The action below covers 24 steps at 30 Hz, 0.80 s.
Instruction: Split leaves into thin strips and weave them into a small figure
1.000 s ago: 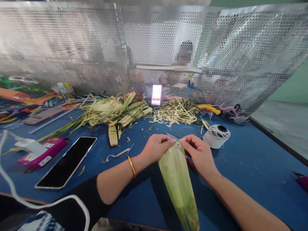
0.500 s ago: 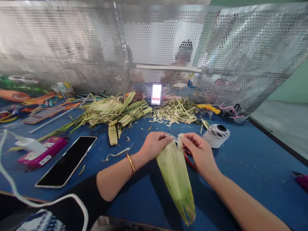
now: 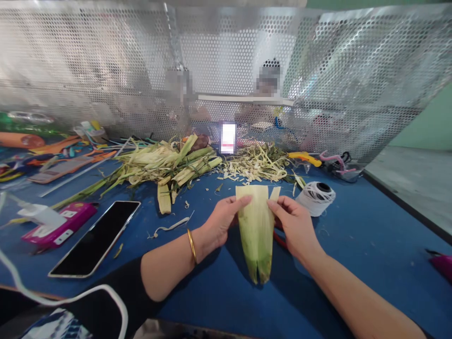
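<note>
A broad pale-green corn husk (image 3: 254, 226) is stretched between my two hands above the blue table. My left hand (image 3: 223, 219) pinches its left edge near the straight-cut top, thumb lying on the front. On the right edge, my right hand (image 3: 294, 223) grips a narrow strip that is split from the main piece at the top. The husk's lower end is green, browned at the tips and split in two. Red-handled scissors (image 3: 280, 239) lie mostly hidden behind the husk and my right hand. A spool of white thread (image 3: 317, 199) stands just beyond that hand.
Husks (image 3: 165, 165) lie heaped at the back, with shredded strips (image 3: 259, 165) beside them. To the left are a phone (image 3: 96, 239), a magenta power strip (image 3: 60, 225) and a white cable (image 3: 116, 299). A perforated metal screen (image 3: 226, 52) closes off the back; a yellow-handled tool (image 3: 305, 158) lies near it.
Both hands have slid lower along the husk's edges, so its cut top now shows above them. The husk's lower end has risen and moved left, and the husk hangs straighter.
</note>
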{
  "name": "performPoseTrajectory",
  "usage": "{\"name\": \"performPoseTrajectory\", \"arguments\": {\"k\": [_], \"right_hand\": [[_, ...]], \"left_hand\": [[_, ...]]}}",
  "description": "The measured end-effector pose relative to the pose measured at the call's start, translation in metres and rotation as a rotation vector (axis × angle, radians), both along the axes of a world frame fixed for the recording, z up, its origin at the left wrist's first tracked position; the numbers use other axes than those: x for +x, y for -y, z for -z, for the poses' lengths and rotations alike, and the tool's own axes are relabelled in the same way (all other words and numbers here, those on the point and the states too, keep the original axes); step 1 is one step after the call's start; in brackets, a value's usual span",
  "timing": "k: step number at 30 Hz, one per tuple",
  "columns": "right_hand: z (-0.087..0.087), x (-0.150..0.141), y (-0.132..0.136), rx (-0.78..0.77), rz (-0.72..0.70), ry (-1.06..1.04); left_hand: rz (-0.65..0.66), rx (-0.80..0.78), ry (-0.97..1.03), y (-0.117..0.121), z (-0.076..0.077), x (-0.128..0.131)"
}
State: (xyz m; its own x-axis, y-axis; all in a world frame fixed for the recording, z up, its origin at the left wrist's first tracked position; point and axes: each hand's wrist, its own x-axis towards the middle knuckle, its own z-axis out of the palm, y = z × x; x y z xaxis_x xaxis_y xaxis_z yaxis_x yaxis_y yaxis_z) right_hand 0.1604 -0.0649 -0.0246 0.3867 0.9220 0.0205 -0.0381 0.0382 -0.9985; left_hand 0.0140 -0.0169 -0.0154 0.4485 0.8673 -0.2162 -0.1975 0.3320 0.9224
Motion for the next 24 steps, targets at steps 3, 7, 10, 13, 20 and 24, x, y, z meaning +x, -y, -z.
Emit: {"name": "performPoseTrajectory", "arguments": {"k": [3, 7, 10, 13, 20, 24], "right_hand": [[0.004, -0.001, -0.001, 0.024, 0.013, 0.143], [0.006, -0.005, 0.000, 0.068, 0.096, 0.377], [0.004, -0.007, 0.002, 0.100, 0.157, 0.488], [0.000, -0.009, 0.004, 0.143, 0.214, 0.559], [-0.001, -0.010, 0.006, 0.186, 0.276, 0.569], [-0.001, -0.006, 0.005, 0.165, 0.288, 0.488]], "left_hand": [[-0.044, -0.006, 0.023, 0.009, 0.004, 0.007], [-0.104, 0.034, -0.001, 0.012, 0.005, 0.010], [-0.097, 0.021, 0.010, 0.010, 0.004, 0.009], [-0.093, 0.033, 0.018, 0.009, 0.003, 0.009], [-0.119, 0.044, 0.022, 0.008, 0.003, 0.010], [-0.167, 0.009, 0.009, 0.004, 0.005, 0.008]]}}
